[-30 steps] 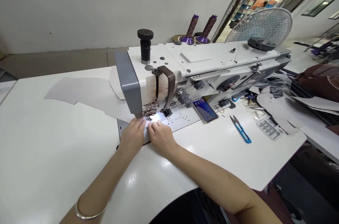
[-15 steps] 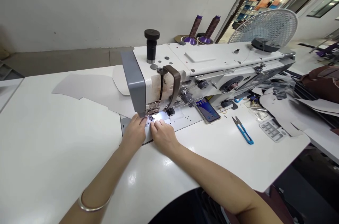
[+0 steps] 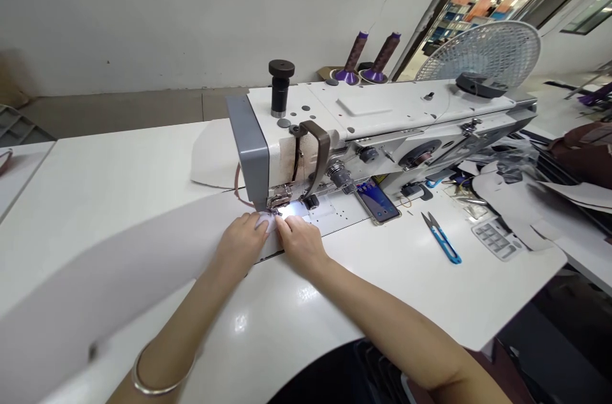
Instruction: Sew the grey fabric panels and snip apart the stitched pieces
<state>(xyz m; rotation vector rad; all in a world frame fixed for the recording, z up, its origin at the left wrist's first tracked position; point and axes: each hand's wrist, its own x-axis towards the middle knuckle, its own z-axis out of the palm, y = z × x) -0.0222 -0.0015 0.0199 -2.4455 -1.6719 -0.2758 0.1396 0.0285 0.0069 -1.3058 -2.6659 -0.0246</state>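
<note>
A white industrial sewing machine (image 3: 382, 117) stands on a white table (image 3: 95, 174). Both my hands are at its lit needle area. My left hand (image 3: 241, 245) rests with fingers curled on a long pale grey sheet of material (image 3: 109, 283) that stretches from the needle toward the lower left. My right hand (image 3: 299, 238) pinches the same sheet's end right beside the presser foot (image 3: 280, 200). A silver bangle (image 3: 157, 378) is on my left wrist. A second pale piece (image 3: 215, 155) lies behind the machine head.
A phone (image 3: 377, 200) lies under the machine arm, blue thread snips (image 3: 442, 238) to its right, a grey keypad (image 3: 497, 238) further right. Two purple thread cones (image 3: 368, 57) and a fan (image 3: 482, 57) stand behind. Dark and pale cut pieces (image 3: 574, 162) pile at the right.
The pale sheet that lay flat behind and left of the machine now swings forward, running from the needle toward the lower left. Both hands stay at the presser foot.
</note>
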